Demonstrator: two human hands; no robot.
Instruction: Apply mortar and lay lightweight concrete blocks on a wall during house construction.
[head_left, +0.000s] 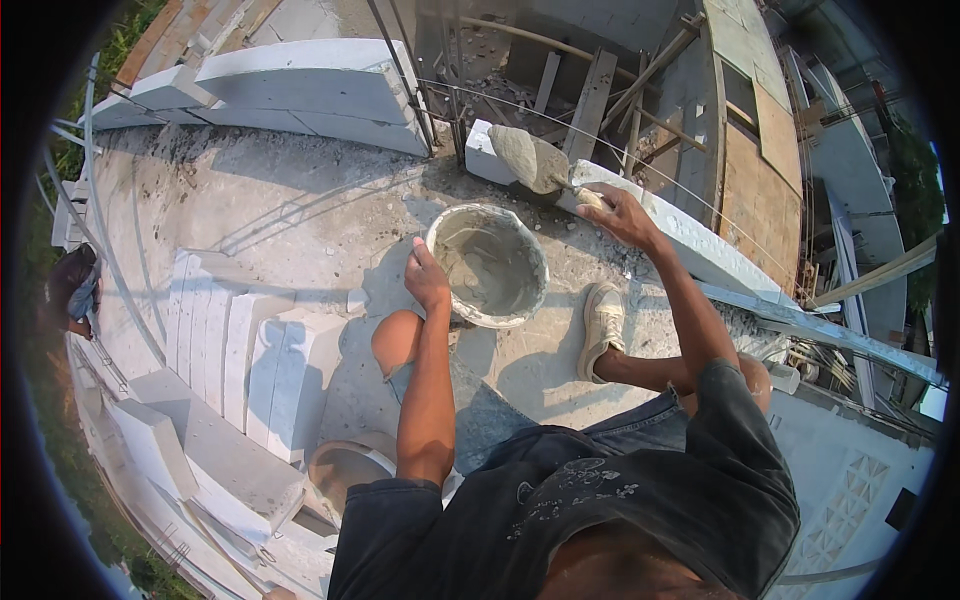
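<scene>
My left hand [427, 276] is closed on the left rim of a round bucket [541, 262], which has wet grey mortar [482, 272] in its bottom and smeared up its wall. To the right, my right hand [622, 216] grips a trowel [566, 184] by its pale handle. A heap of grey mortar [516, 155] covers the trowel's blade. The loaded blade is over the end of a low row of white blocks [680, 226]; whether it touches them I cannot tell.
White blocks [235, 345] stand stacked at the left. Another bucket [345, 468] is beside my left arm. Steel rods [400, 75] rise near a white block wall [310, 88]. A string [640, 165] runs above the low row. Beyond it lie planks [592, 105] below. Another person [72, 285] is far left.
</scene>
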